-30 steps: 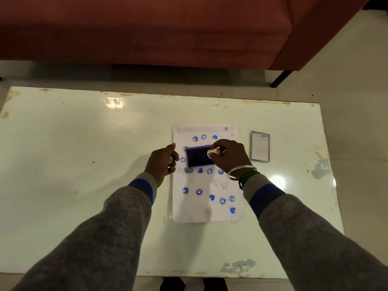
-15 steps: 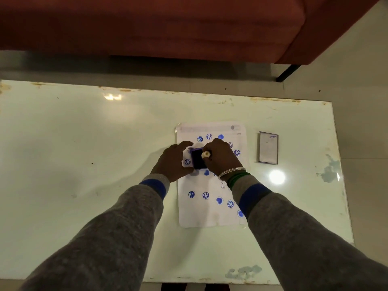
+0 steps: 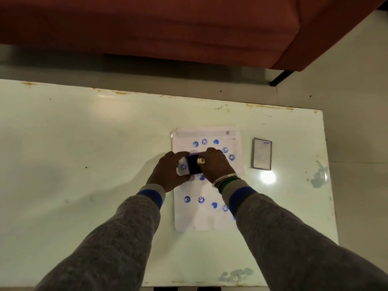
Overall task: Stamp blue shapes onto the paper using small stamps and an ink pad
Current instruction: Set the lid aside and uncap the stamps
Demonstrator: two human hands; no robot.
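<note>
Right hand point(image 3: 216, 163) pinched small stamp point(image 3: 201, 161) onto ink pad point(image 3: 193, 166); left hand point(image 3: 168, 174) gripped pad's edge, on paper point(image 3: 206, 217).

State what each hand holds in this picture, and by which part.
The right hand pinches a small stamp by its top, pressed onto the ink pad. The left hand grips the ink pad's left side.

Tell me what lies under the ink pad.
The ink pad sits on the stamped paper. Blue prints show around it; any beneath it are hidden by the pad and both hands.
</note>
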